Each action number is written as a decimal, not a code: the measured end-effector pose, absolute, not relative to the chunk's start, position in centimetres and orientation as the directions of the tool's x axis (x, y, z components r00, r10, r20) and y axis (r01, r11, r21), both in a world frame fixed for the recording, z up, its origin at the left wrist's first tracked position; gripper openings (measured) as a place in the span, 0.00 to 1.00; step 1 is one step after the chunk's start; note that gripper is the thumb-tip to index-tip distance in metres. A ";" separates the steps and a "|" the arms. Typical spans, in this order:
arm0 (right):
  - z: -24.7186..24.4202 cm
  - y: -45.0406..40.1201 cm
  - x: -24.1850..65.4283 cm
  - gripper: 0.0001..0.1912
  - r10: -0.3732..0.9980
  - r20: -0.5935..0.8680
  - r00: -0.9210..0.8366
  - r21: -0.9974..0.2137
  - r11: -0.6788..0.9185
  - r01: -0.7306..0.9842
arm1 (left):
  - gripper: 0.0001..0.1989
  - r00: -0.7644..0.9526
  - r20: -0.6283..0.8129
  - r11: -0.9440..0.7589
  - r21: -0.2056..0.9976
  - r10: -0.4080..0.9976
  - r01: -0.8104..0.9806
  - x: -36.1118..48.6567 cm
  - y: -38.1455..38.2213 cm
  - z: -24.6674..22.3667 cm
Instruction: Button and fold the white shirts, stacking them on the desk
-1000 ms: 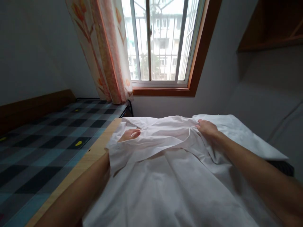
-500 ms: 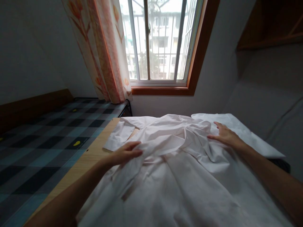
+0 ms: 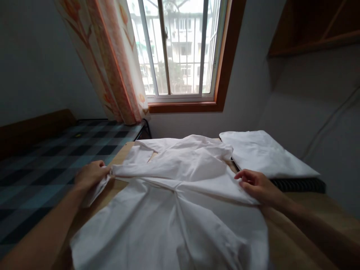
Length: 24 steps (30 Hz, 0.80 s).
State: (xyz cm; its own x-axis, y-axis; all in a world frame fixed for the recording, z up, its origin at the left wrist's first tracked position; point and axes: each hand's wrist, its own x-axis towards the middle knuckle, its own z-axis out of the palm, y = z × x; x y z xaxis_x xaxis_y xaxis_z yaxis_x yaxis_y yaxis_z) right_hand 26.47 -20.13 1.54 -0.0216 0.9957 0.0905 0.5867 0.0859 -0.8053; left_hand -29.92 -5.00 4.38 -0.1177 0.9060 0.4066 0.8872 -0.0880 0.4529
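Note:
A long white coat (image 3: 157, 221) lies spread over a light wooden table (image 3: 287, 228), its sleeve folded toward the far left. My left hand (image 3: 92, 174) is closed on a strip of its cloth at the left, past the table's edge, with a loose end hanging below the fist. At the right side, the thumb and fingers of my right hand (image 3: 254, 183) pinch the coat's edge. Between both hands the cloth is drawn into taut crosswise folds. The lower part of the coat spreads toward me.
Another folded white cloth (image 3: 267, 153) rests on a dark ribbed item (image 3: 300, 185) at the table's right. A bed with a checked sheet (image 3: 92, 138) stands to the left. Behind are a floral curtain (image 3: 112, 67) and a barred window (image 3: 182, 48); a wooden shelf (image 3: 312, 45) hangs at upper right.
Both hands have closed on the coat's cloth. My left hand has moved outward to the left, pulling the cloth tight; my right is slightly lower. The coat now lies flatter, and the view has shifted right.

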 end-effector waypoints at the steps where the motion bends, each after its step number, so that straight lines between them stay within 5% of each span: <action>1: 1.8 -21.0 25.2 0.10 0.986 0.163 -0.025 -0.844 0.152 0.514 | 0.06 -0.119 0.432 0.009 0.248 0.894 0.969 -28.5 -5.5 4.6; 3: 2.4 -22.6 22.1 0.06 0.934 0.348 -0.075 -0.832 0.345 0.434 | 0.14 -0.003 0.492 -0.012 0.026 0.870 1.000 -24.0 -6.7 5.2; 4: 2.7 -23.3 20.4 0.05 0.889 0.435 -0.143 -0.788 0.453 0.416 | 0.17 0.063 0.495 -0.081 0.015 0.867 0.997 -21.2 -7.4 5.6; 8: 2.7 -24.9 13.8 0.10 0.665 0.519 -0.537 -0.655 0.713 0.250 | 0.28 0.439 0.161 -0.466 0.374 0.884 0.802 -9.7 -9.8 6.1; 12: 1.9 -25.5 10.9 0.04 0.451 0.447 -0.773 -0.687 0.726 0.027 | 0.47 0.549 0.076 -0.541 0.324 0.833 0.776 -3.7 -10.4 3.9; 14: 2.2 -25.2 12.0 0.04 0.471 0.421 -0.775 -0.740 0.672 0.006 | 0.40 0.559 0.075 -0.555 0.283 0.826 0.783 -2.9 -10.2 2.6; 16: 2.8 -23.9 14.7 0.06 0.656 0.412 -0.632 -0.789 0.604 0.113 | 0.21 0.574 0.067 -0.561 0.328 0.816 0.760 -2.9 -10.3 1.8; 18: 3.1 -21.1 18.5 0.08 0.822 0.459 -0.338 -0.788 0.552 0.273 | 0.09 0.591 0.027 -0.506 0.549 0.806 0.665 -3.3 -11.0 1.7; 20: 2.8 -17.4 22.3 0.17 0.809 0.571 -0.135 -0.687 0.562 0.460 | 0.09 0.653 -0.067 -0.308 0.842 0.755 0.442 -3.8 -12.1 2.4; 22: 1.9 -13.7 24.7 0.29 0.794 0.588 -0.156 -0.569 0.543 0.618 | 0.14 0.730 -0.117 -0.028 0.982 0.673 0.184 -4.3 -13.5 3.3; 24: 1.0 -11.0 24.9 0.32 0.808 0.520 -0.275 -0.494 0.548 0.675 | 0.21 0.778 -0.108 0.171 0.985 0.619 0.001 -4.7 -14.8 4.3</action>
State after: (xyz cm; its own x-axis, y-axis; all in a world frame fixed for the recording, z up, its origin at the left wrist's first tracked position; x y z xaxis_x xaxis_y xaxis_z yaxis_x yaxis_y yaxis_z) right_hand 24.91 -11.00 0.95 -0.2753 0.8083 0.5204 0.6754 0.5479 -0.4937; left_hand -4.66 -14.78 4.29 0.7782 0.6187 -0.1081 0.0010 0.1710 0.9853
